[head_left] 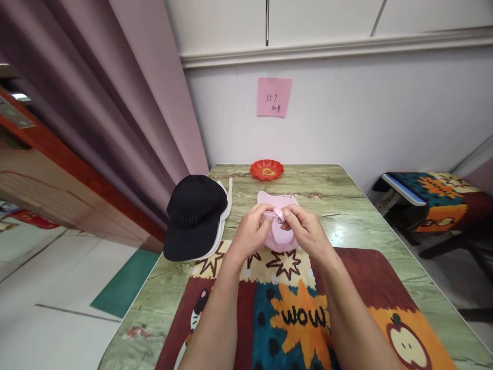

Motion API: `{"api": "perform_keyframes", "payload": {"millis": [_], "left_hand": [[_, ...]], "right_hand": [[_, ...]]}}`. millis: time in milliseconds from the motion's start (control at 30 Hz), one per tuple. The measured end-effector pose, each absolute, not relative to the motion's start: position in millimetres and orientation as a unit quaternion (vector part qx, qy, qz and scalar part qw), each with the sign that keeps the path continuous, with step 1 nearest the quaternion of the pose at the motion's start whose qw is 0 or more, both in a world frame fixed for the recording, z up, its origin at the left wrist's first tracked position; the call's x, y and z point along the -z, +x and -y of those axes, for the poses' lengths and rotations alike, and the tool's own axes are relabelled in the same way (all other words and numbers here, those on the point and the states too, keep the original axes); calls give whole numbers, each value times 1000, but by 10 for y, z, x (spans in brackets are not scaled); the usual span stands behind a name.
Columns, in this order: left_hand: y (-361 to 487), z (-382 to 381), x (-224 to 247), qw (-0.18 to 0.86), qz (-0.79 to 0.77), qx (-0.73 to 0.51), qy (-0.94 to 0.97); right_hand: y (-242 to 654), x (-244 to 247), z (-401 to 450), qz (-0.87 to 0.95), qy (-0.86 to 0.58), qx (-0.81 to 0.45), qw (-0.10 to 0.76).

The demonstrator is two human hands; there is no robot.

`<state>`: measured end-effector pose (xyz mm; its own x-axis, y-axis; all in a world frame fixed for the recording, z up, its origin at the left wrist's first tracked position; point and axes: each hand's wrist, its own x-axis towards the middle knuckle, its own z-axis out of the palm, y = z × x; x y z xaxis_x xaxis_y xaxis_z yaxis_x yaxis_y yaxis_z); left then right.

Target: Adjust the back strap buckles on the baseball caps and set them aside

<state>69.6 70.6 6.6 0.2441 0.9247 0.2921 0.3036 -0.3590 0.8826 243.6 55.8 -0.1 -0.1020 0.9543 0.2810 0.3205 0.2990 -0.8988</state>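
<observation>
A pink cap lies in front of me, partly over the far edge of the patterned mat. My left hand pinches the cap's pink strap with thumb and forefinger. From the other side, my right hand grips the strap close to a small metal buckle. Both hands almost meet over the cap, and the fingers hide part of the strap. To the left sits a black cap, stacked on a white cap whose strap sticks up.
At the table's back stands a red scalloped dish. A pink note is stuck to the wall. The purple curtain hangs past the left table edge. Another mat-covered surface stands at the right.
</observation>
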Motion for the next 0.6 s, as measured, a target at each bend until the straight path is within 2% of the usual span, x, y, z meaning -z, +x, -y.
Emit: {"api": "perform_keyframes", "payload": {"millis": [133, 333, 600], "left_hand": [[719, -726, 5, 374, -434, -364, 734], [769, -747, 86, 471, -433, -410, 650], [788, -746, 54, 474, -420, -429, 644]], "right_hand": [[2432, 53, -591, 626, -484, -371, 487], [2396, 31, -584, 567, -460, -434, 528], [2382, 2, -594, 539, -462, -449, 543]]}}
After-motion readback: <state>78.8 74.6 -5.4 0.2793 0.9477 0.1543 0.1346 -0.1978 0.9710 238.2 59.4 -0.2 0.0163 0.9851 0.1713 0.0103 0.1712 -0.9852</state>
